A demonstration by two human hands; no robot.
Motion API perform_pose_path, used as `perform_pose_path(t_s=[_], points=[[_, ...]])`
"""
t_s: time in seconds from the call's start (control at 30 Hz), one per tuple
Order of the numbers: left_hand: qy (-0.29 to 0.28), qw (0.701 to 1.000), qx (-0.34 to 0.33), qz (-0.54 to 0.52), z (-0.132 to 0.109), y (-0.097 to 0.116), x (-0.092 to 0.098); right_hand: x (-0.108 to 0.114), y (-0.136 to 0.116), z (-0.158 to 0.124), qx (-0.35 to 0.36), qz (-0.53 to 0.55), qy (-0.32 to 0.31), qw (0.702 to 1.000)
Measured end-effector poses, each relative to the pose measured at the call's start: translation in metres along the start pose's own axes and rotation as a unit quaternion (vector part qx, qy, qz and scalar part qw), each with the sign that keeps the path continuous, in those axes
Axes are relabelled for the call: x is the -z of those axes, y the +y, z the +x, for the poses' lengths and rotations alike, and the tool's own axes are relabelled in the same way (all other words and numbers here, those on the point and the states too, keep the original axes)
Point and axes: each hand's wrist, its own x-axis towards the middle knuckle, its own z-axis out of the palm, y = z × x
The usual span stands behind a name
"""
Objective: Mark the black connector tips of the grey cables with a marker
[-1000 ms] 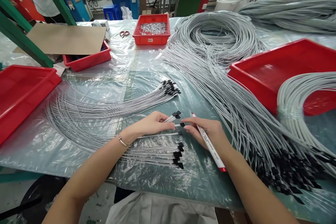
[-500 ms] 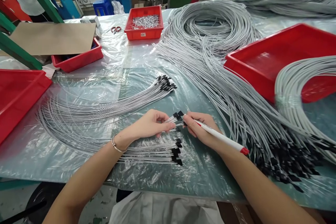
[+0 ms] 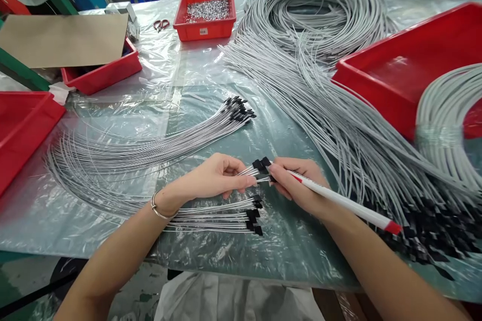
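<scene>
My left hand (image 3: 216, 176) is closed on a few thin grey wires with black tips (image 3: 260, 165), held just above the table. My right hand (image 3: 297, 183) grips a white pen with a red cap (image 3: 346, 201), its tip touching the black tips. Below my hands lies a small row of black-tipped wires (image 3: 233, 215). A larger fan of the same wires (image 3: 161, 143) spreads to the left, its black ends bunched at the centre.
A thick bundle of grey cables (image 3: 339, 125) runs across the right side, with coils (image 3: 309, 15) behind. Red trays stand at the right (image 3: 399, 75), left (image 3: 22, 125) and back left (image 3: 101, 72). A red bin of metal parts (image 3: 205, 10) and scissors (image 3: 161, 23) sit far back.
My right hand turned the pen from pointing away to lying sideways, tip on the wire ends held in my left hand. The view tilted down and moved closer.
</scene>
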Motion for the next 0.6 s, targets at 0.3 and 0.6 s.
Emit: perform_pose_path(t_s=[0.3,0.6], points=[[-0.004,1.000,0.001,-0.011,0.0008,-0.0012,-0.0002,-0.0007,-0.0054,-0.0004,0.020,0.002,-0.002,1.000],[-0.012,0.999,0.020,-0.036,-0.0027,0.0059,-0.0034,0.0029,-0.0001,-0.0013,-0.016,0.065,-0.050,0.996]])
